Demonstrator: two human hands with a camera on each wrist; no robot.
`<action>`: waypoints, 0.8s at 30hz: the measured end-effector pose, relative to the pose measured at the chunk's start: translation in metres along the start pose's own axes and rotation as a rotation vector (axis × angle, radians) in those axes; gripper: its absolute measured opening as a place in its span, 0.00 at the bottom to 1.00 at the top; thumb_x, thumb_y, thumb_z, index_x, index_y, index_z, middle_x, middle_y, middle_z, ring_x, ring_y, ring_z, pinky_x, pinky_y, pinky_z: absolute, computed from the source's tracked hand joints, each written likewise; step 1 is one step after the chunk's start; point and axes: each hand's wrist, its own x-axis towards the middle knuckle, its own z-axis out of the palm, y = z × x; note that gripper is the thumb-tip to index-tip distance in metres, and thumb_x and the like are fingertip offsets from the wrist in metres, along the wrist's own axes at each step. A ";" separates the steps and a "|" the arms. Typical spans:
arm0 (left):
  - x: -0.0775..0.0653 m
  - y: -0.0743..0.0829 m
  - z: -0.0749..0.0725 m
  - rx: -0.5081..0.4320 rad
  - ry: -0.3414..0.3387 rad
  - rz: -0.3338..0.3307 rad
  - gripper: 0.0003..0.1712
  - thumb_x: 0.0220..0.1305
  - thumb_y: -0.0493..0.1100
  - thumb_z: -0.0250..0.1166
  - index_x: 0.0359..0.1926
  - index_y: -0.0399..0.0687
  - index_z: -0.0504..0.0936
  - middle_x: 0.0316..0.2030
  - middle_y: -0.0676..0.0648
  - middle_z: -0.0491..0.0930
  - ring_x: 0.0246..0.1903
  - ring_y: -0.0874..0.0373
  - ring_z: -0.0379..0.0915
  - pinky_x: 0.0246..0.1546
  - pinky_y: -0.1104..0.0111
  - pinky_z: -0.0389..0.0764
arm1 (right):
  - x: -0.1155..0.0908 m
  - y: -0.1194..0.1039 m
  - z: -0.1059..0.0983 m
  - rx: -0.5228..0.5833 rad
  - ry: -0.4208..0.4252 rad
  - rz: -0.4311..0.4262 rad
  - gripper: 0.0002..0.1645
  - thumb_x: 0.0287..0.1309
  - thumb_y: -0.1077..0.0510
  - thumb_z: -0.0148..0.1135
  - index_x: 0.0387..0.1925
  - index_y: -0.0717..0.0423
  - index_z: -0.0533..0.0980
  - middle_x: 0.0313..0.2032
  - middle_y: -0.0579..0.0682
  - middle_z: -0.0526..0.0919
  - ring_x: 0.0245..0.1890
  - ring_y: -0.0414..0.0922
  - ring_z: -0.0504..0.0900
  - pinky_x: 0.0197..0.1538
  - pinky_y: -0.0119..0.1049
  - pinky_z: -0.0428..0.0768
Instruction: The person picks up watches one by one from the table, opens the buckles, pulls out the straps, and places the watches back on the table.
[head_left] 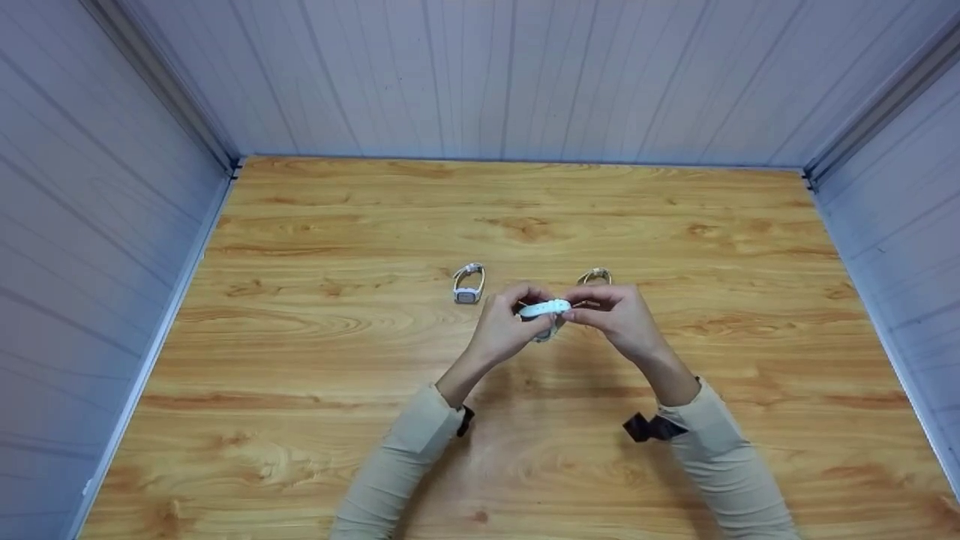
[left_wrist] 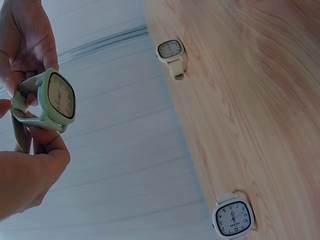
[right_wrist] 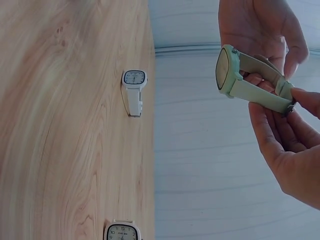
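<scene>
A pale green wristwatch (head_left: 546, 307) with a rounded square face is held up between both hands above the table. My left hand (head_left: 499, 328) grips its strap from the left. From the right, my right hand (head_left: 621, 322) pinches the strap near the buckle with thumb and fingertips. Both wrist views show the green watch (left_wrist: 61, 97) with its strap bent into a loop and the strap ends overlapping between the fingers. In the right wrist view the watch's face (right_wrist: 222, 69) is seen nearly edge-on. Fingers partly hide the buckle.
Two light-coloured watches lie on the wood-grain table (head_left: 360, 225): a left watch (head_left: 466, 296) beyond my left hand and a right watch (head_left: 596, 273) just beyond my right hand, which partly covers it. Pale panel walls (head_left: 465, 82) enclose the table's back and sides.
</scene>
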 end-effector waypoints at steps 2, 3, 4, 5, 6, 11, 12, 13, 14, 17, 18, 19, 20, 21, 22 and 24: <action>-0.001 -0.001 -0.001 -0.004 -0.007 -0.011 0.09 0.51 0.36 0.65 0.36 0.40 0.80 0.33 0.48 0.79 0.33 0.60 0.73 0.34 0.70 0.76 | -0.001 0.000 0.000 0.003 0.002 0.010 0.13 0.47 0.72 0.65 0.36 0.78 0.76 0.37 0.62 0.80 0.35 0.46 0.80 0.38 0.34 0.79; -0.001 -0.001 -0.001 -0.006 -0.015 -0.012 0.09 0.51 0.36 0.65 0.36 0.40 0.80 0.32 0.48 0.79 0.32 0.60 0.73 0.33 0.70 0.76 | -0.001 0.001 0.000 0.000 0.001 0.014 0.13 0.47 0.71 0.65 0.36 0.78 0.76 0.37 0.61 0.80 0.35 0.45 0.80 0.38 0.34 0.79; -0.001 -0.002 -0.002 -0.008 -0.028 -0.016 0.10 0.51 0.36 0.65 0.36 0.40 0.80 0.32 0.48 0.79 0.32 0.61 0.73 0.33 0.71 0.76 | -0.001 0.001 0.000 -0.001 0.001 0.019 0.13 0.47 0.71 0.65 0.36 0.78 0.76 0.37 0.61 0.81 0.35 0.44 0.80 0.37 0.34 0.79; -0.001 -0.002 -0.003 -0.011 -0.043 -0.013 0.10 0.51 0.36 0.65 0.37 0.40 0.79 0.32 0.48 0.79 0.31 0.61 0.73 0.32 0.71 0.76 | -0.001 0.001 0.000 -0.003 -0.002 0.020 0.13 0.47 0.71 0.65 0.36 0.78 0.76 0.36 0.60 0.81 0.35 0.44 0.81 0.37 0.34 0.79; 0.000 -0.003 -0.004 -0.015 -0.062 -0.011 0.10 0.52 0.37 0.65 0.37 0.40 0.79 0.32 0.48 0.79 0.30 0.61 0.73 0.32 0.71 0.75 | -0.001 0.001 -0.001 -0.002 -0.004 0.022 0.13 0.47 0.71 0.65 0.36 0.78 0.76 0.36 0.58 0.81 0.34 0.44 0.81 0.37 0.34 0.79; 0.002 -0.004 -0.012 -0.039 -0.175 0.026 0.12 0.55 0.35 0.65 0.41 0.34 0.78 0.34 0.42 0.79 0.30 0.61 0.71 0.31 0.72 0.74 | -0.002 0.001 -0.002 0.020 -0.019 0.022 0.13 0.48 0.71 0.65 0.36 0.77 0.77 0.35 0.57 0.82 0.34 0.44 0.80 0.37 0.34 0.79; 0.002 -0.003 -0.013 -0.044 -0.192 0.029 0.13 0.55 0.35 0.65 0.41 0.32 0.77 0.35 0.41 0.78 0.30 0.61 0.71 0.31 0.72 0.74 | -0.002 0.000 -0.002 0.023 -0.018 0.025 0.13 0.48 0.71 0.65 0.36 0.77 0.77 0.35 0.58 0.82 0.34 0.44 0.80 0.37 0.33 0.79; 0.003 -0.001 -0.014 -0.048 -0.207 0.030 0.13 0.56 0.34 0.64 0.42 0.31 0.77 0.35 0.39 0.78 0.30 0.62 0.71 0.31 0.72 0.74 | -0.002 0.000 -0.002 0.022 -0.015 0.026 0.13 0.47 0.71 0.65 0.36 0.77 0.77 0.36 0.58 0.82 0.34 0.44 0.80 0.37 0.33 0.79; 0.002 0.003 -0.016 -0.053 -0.219 0.029 0.14 0.56 0.34 0.64 0.42 0.30 0.76 0.35 0.38 0.78 0.30 0.62 0.71 0.31 0.73 0.73 | -0.002 0.000 -0.002 0.021 -0.011 0.030 0.13 0.47 0.71 0.65 0.36 0.77 0.77 0.36 0.59 0.81 0.35 0.44 0.80 0.38 0.33 0.79; 0.001 0.015 -0.019 -0.059 -0.238 0.019 0.14 0.56 0.33 0.64 0.42 0.28 0.75 0.35 0.37 0.78 0.30 0.63 0.71 0.32 0.74 0.74 | -0.002 0.000 -0.002 0.008 0.001 0.037 0.13 0.47 0.71 0.65 0.37 0.78 0.76 0.36 0.59 0.82 0.36 0.44 0.80 0.38 0.33 0.79; 0.000 0.019 -0.020 -0.066 -0.238 0.014 0.13 0.56 0.33 0.64 0.42 0.28 0.75 0.34 0.38 0.77 0.30 0.63 0.71 0.32 0.74 0.73 | -0.002 -0.001 -0.002 0.003 0.002 0.036 0.14 0.47 0.71 0.65 0.37 0.78 0.76 0.36 0.58 0.82 0.36 0.44 0.80 0.38 0.33 0.79; -0.001 0.022 -0.021 -0.071 -0.238 0.013 0.13 0.56 0.33 0.64 0.41 0.28 0.75 0.34 0.38 0.77 0.29 0.64 0.70 0.32 0.74 0.74 | -0.002 -0.001 -0.002 -0.001 0.003 0.036 0.14 0.47 0.72 0.65 0.37 0.78 0.76 0.36 0.58 0.82 0.36 0.44 0.80 0.38 0.33 0.79; -0.002 0.026 -0.022 -0.077 -0.239 0.012 0.13 0.56 0.33 0.63 0.41 0.28 0.75 0.33 0.39 0.77 0.29 0.64 0.70 0.31 0.73 0.74 | -0.003 -0.001 -0.002 -0.003 0.002 0.036 0.14 0.47 0.72 0.64 0.37 0.78 0.76 0.36 0.57 0.82 0.36 0.44 0.80 0.38 0.33 0.79; -0.002 0.026 -0.022 -0.082 -0.240 0.010 0.12 0.56 0.33 0.63 0.41 0.28 0.75 0.33 0.40 0.77 0.29 0.64 0.70 0.31 0.73 0.74 | -0.003 -0.001 -0.002 -0.006 0.002 0.034 0.14 0.48 0.72 0.64 0.37 0.79 0.76 0.36 0.57 0.82 0.36 0.44 0.80 0.39 0.33 0.79; -0.002 0.026 -0.022 -0.088 -0.243 0.009 0.12 0.56 0.32 0.63 0.40 0.29 0.75 0.33 0.40 0.77 0.29 0.64 0.70 0.31 0.73 0.74 | -0.003 -0.001 -0.002 -0.007 0.002 0.033 0.14 0.48 0.72 0.64 0.37 0.79 0.76 0.36 0.57 0.82 0.37 0.44 0.80 0.39 0.33 0.79; -0.001 0.026 -0.022 -0.102 -0.248 0.013 0.12 0.56 0.32 0.63 0.40 0.29 0.74 0.32 0.41 0.76 0.28 0.62 0.70 0.30 0.73 0.74 | -0.003 -0.001 -0.002 -0.011 0.001 0.028 0.14 0.48 0.71 0.64 0.37 0.78 0.76 0.36 0.57 0.82 0.37 0.44 0.80 0.39 0.33 0.79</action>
